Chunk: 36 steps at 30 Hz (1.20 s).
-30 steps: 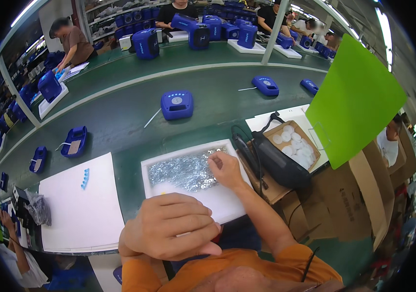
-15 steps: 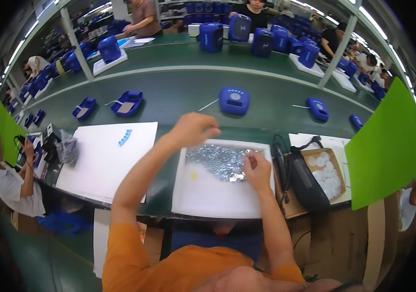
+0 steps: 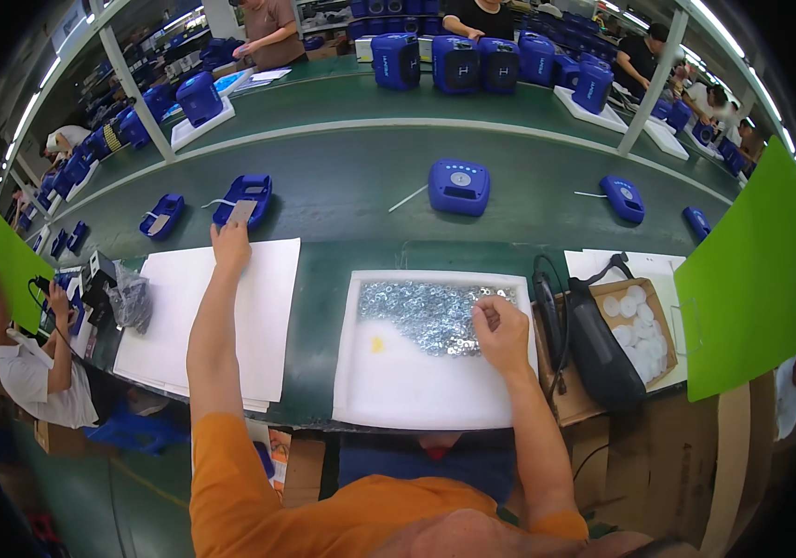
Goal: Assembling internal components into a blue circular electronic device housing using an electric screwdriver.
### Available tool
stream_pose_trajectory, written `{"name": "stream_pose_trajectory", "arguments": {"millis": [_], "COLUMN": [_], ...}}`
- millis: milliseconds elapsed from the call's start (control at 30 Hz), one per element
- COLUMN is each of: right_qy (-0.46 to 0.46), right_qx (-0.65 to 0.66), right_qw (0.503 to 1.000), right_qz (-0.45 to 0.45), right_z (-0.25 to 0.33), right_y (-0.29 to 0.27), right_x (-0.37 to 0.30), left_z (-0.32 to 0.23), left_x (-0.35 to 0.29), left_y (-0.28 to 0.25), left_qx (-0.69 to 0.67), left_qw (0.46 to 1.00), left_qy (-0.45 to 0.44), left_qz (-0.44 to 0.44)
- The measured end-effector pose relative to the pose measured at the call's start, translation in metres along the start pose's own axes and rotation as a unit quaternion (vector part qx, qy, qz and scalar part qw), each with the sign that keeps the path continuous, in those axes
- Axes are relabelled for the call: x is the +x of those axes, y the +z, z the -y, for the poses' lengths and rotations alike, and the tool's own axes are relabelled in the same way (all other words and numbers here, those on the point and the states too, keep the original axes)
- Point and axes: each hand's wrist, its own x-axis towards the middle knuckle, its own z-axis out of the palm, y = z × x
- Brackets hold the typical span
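Observation:
My left hand [image 3: 230, 247] reaches out over the far edge of a white board [image 3: 193, 325], its fingers closed at the near rim of a blue plastic housing [image 3: 261, 190]. A tan rectangular pad [image 3: 242, 212] shows just beyond the fingertips, within the housing; a white cable comes out at its left. My right hand [image 3: 502, 330] is pinched at the right side of a pile of small shiny metal rings [image 3: 416, 312], and what its fingertips hold is too small to make out. The rings lie in a white foam tray [image 3: 416, 391], beside a small yellow spot.
Blue housings, one with a round grille [image 3: 459, 187], stand along the green bench [image 3: 342, 195]. Right of the tray are a black pouch [image 3: 607, 349] and a cardboard box [image 3: 663, 325] with white discs. A green panel [image 3: 742, 288] rises at right. Several co-workers stand around.
My left hand has swung left and away from me, from above the tray's far edge to the blue housing. The light-blue strip on the board no longer shows. My right hand stays at the rings.

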Motion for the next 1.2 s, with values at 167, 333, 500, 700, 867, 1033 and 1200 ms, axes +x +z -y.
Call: {"name": "stream_pose_trajectory", "arguments": {"millis": [167,333,500,700,867,1033,1200], "right_qy": [-0.009,-0.042,-0.039,-0.149,-0.213,-0.228,-0.197], "right_qx": [0.006,0.001,0.006,0.043,-0.004,-0.022,0.001], "right_qw": [1.0,0.999,0.999,0.987,0.973,0.961,0.959], "right_qz": [0.006,-0.005,-0.027,-0.036,0.089,0.155,0.203], "right_z": [0.001,-0.001,0.006,0.051,0.136,0.135,0.134], "right_y": [0.005,0.009,0.002,0.003,-0.022,-0.036,-0.049], "right_x": [0.0,0.0,-0.005,-0.001,-0.018,-0.033,-0.035], "left_z": [0.001,-0.011,-0.055,-0.091,-0.119,-0.136,-0.148], "left_x": [0.003,0.006,-0.023,-0.121,-0.189,-0.21,-0.216], "left_y": [-0.011,-0.053,-0.127,-0.216,-0.266,-0.275,-0.28], "left_qx": [0.036,-0.011,-0.452,-0.772,-0.755,-0.717,-0.712], "left_qw": [0.995,0.983,0.891,0.604,0.54,0.553,0.562], "left_qy": [0.072,0.109,-0.002,0.142,0.149,0.156,0.159], "left_qz": [-0.052,-0.149,-0.052,0.141,0.34,0.393,0.39]}}
